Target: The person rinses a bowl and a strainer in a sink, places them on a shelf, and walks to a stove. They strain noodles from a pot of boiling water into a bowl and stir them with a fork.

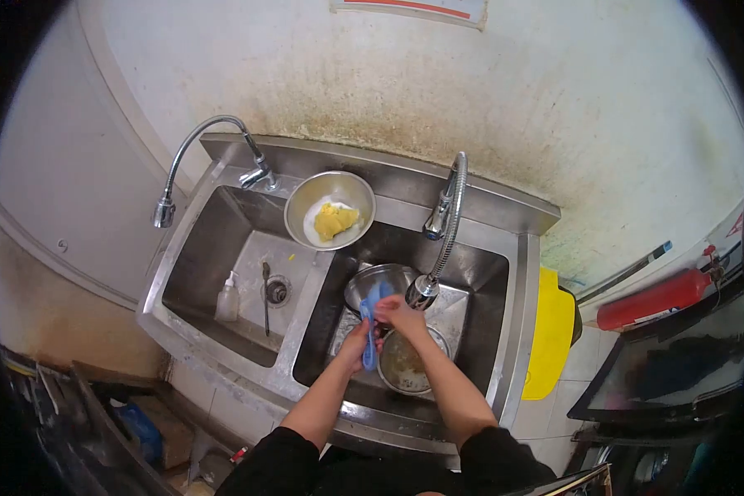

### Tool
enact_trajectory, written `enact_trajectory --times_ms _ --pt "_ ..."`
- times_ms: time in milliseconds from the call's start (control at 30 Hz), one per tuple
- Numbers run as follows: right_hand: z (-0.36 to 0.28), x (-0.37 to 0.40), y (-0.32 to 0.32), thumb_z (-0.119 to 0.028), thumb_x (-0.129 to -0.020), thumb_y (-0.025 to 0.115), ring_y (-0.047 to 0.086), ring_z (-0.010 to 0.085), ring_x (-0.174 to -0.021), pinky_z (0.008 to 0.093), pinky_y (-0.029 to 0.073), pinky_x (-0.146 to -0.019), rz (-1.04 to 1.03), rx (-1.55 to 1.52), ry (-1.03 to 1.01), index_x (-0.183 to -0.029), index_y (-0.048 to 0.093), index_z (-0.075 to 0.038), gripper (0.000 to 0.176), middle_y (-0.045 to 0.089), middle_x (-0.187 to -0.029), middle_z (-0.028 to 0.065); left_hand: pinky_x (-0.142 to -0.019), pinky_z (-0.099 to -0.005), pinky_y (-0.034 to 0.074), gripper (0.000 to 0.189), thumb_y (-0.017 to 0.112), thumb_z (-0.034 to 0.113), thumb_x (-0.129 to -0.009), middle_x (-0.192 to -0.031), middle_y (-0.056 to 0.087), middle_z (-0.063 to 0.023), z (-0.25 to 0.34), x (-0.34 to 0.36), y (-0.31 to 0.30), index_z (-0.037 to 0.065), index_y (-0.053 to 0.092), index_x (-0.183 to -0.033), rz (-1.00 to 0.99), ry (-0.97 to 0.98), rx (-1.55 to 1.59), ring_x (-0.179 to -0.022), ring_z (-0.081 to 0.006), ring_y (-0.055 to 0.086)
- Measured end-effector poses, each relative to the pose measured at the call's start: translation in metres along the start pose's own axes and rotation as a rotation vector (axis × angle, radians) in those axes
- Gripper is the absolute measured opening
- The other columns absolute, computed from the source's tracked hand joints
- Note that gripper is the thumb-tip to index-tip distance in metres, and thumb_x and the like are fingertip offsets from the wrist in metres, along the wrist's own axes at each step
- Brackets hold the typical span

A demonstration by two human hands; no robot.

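Observation:
Over the right sink basin, my left hand point(357, 345) is closed round a blue utensil point(369, 335) with a long handle; its upper end is blurred. My right hand point(401, 312) is closed at the upper part of the same utensil, just below the spray head of the right faucet point(422, 291). Behind my hands a metal bowl point(378, 279) lies in the basin. A second round metal vessel point(407, 364), with murky liquid in it, is beneath my right forearm.
A steel bowl point(298, 205) with a yellow sponge-like lump point(336, 221) and foam rests on the divider's back end. The left basin holds a pump bottle point(228, 299) and a dark utensil point(266, 306). Left faucet point(164, 211) arches over the rim. A yellow panel point(550, 339) stands right.

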State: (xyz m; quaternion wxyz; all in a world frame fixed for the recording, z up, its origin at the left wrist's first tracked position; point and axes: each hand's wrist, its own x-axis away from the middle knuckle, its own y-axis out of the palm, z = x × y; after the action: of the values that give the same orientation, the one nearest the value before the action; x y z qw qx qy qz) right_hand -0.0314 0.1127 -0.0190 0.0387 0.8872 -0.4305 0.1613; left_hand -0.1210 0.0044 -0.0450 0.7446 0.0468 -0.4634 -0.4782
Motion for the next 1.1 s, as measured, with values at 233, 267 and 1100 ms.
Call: enact_trajectory --times_ms 233,267,1100 --pt "-0.013 -0.042 -0.009 -0.035 -0.080 0.057 0.056 0.0174 -0.054 0.0316 0.047 -0.056 -0.147 0.576 -0.021 -0.078 0.060 -0.004 0.032 0.061 -0.071 0.0065 -0.050 -0.0267 0.046 0.031 0.045 0.040 -0.087 -0.076 0.050 -0.0027 -0.010 -0.020 -0.002 0.012 0.045 -0.099 -0.033 -0.069 0.042 -0.055 -0.0143 0.051" --pt "-0.006 -0.021 -0.022 -0.039 -0.082 0.053 0.058 0.0187 -0.062 0.0318 0.047 -0.061 -0.250 0.175 0.085 -0.086 0.058 -0.004 0.035 0.061 -0.079 0.0081 -0.050 -0.0267 0.046 0.030 0.046 0.038 -0.087 -0.077 0.050 -0.0035 -0.012 -0.022 -0.001 0.011 0.044 -0.100 -0.074 -0.053 0.039 -0.055 -0.0145 0.051" --pt "-0.116 0.052 -0.083 -0.016 -0.065 0.072 0.054 0.0120 -0.065 0.0272 0.045 -0.062 -0.060 0.236 -0.309 -0.087 0.055 -0.004 0.030 0.058 -0.073 0.0058 -0.047 -0.0272 0.045 0.026 0.042 0.033 -0.089 -0.074 0.053 -0.0045 0.006 0.012 0.063 0.012 0.048 -0.102 -0.126 0.076 -0.117 -0.056 -0.0132 0.054"
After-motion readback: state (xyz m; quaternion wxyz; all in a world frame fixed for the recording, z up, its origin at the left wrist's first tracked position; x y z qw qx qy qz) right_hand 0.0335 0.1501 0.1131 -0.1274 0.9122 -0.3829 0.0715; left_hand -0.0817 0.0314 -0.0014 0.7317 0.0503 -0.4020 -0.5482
